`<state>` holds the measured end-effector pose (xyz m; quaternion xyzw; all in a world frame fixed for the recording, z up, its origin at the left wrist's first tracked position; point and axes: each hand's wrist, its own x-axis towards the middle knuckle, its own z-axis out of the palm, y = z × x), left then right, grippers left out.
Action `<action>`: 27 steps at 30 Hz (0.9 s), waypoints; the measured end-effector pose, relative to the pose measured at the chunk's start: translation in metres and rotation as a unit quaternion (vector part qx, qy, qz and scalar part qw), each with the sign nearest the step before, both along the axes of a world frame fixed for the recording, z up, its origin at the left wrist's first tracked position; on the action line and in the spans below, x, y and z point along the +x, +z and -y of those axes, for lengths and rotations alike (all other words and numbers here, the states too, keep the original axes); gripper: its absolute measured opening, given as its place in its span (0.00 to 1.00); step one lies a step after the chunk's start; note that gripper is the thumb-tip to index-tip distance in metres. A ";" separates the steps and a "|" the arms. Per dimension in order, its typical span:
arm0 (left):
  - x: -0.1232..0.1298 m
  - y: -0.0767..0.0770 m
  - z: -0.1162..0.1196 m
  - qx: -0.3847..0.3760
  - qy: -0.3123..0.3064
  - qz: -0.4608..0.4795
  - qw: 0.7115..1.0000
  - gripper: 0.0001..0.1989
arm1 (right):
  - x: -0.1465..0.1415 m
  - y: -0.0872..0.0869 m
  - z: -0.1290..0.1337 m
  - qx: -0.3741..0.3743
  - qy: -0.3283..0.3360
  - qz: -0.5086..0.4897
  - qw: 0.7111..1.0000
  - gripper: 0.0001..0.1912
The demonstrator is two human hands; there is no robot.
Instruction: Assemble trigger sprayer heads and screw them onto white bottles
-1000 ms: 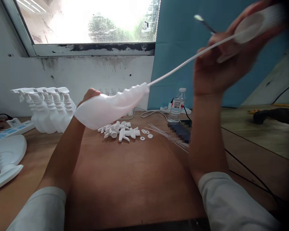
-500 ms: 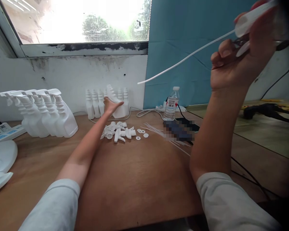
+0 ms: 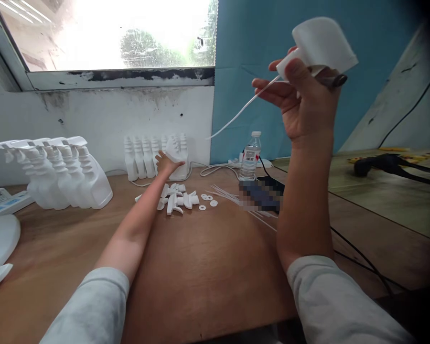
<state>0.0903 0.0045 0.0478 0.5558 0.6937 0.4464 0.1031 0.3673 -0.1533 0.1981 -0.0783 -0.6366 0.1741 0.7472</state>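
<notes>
My left hand (image 3: 166, 163) reaches far across the wooden table (image 3: 208, 267) and grips a tilted white bottle (image 3: 175, 147) at the right end of a row of capless white bottles (image 3: 139, 155) against the wall. My right hand (image 3: 304, 102) is raised at the upper right. It holds a white trigger spray head (image 3: 320, 45) whose long thin dip tube (image 3: 241, 109) points down and left. A dark slim tool (image 3: 332, 80) is also clamped in that hand.
Several capped spray bottles (image 3: 68, 174) stand at the left. Loose trigger heads (image 3: 177, 198), washers (image 3: 207, 203) and thin tubes (image 3: 232, 195) lie mid-table. A water bottle (image 3: 250, 157), a blurred phone (image 3: 261, 195), cables (image 3: 358, 251) and a black tool (image 3: 383, 165) lie to the right.
My left hand carried the white bottle off the dip tube and out to the back row. My right hand turned the spray head and brought it lower and to the left.
</notes>
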 end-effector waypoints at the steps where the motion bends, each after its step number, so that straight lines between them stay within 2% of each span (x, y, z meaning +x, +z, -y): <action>1: -0.003 0.005 0.003 0.013 -0.001 0.003 1.000 0.55 | -0.002 0.000 -0.004 -0.003 0.015 0.001 1.000 0.17; 4: -0.012 0.027 0.014 0.066 -0.012 0.014 0.998 0.41 | -0.013 -0.003 -0.010 -0.022 0.033 0.007 0.999 0.23; 6: -0.017 0.047 0.028 0.098 -0.058 0.032 0.993 0.32 | -0.025 -0.006 -0.012 -0.045 0.018 0.025 0.999 0.22; 7: -0.018 0.058 0.037 0.114 -0.108 0.046 0.987 0.27 | -0.033 -0.009 -0.013 -0.063 0.006 0.042 0.997 0.20; 8: -0.019 0.069 0.048 0.135 -0.187 0.067 0.971 0.25 | -0.041 -0.011 -0.014 -0.081 -0.006 0.061 0.995 0.18; 10: -0.019 0.090 0.075 0.187 -0.349 0.096 0.913 0.23 | -0.060 -0.017 -0.017 -0.119 -0.024 0.110 0.987 0.18; 12: -0.016 0.106 0.102 0.231 -0.427 0.106 0.868 0.23 | -0.077 -0.024 -0.020 -0.148 -0.021 0.161 0.976 0.19; 14: -0.014 0.117 0.123 0.245 -0.444 0.104 0.856 0.22 | -0.093 -0.031 -0.023 -0.167 -0.001 0.201 0.965 0.19; 17: -0.014 0.123 0.139 0.226 -0.449 0.079 0.861 0.16 | -0.108 -0.039 -0.027 -0.189 0.036 0.237 0.952 0.20; 20: -0.021 0.124 0.140 0.217 -0.431 0.067 0.873 0.09 | -0.114 -0.044 -0.031 -0.226 0.049 0.234 0.944 0.22; 24: -0.029 0.124 0.136 0.250 -0.398 0.015 0.882 0.07 | -0.115 -0.046 -0.033 -0.281 0.036 0.222 0.933 0.21; 27: -0.030 0.125 0.137 0.255 -0.406 0.009 0.878 0.09 | -0.114 -0.046 -0.029 -0.256 0.024 0.262 0.930 0.21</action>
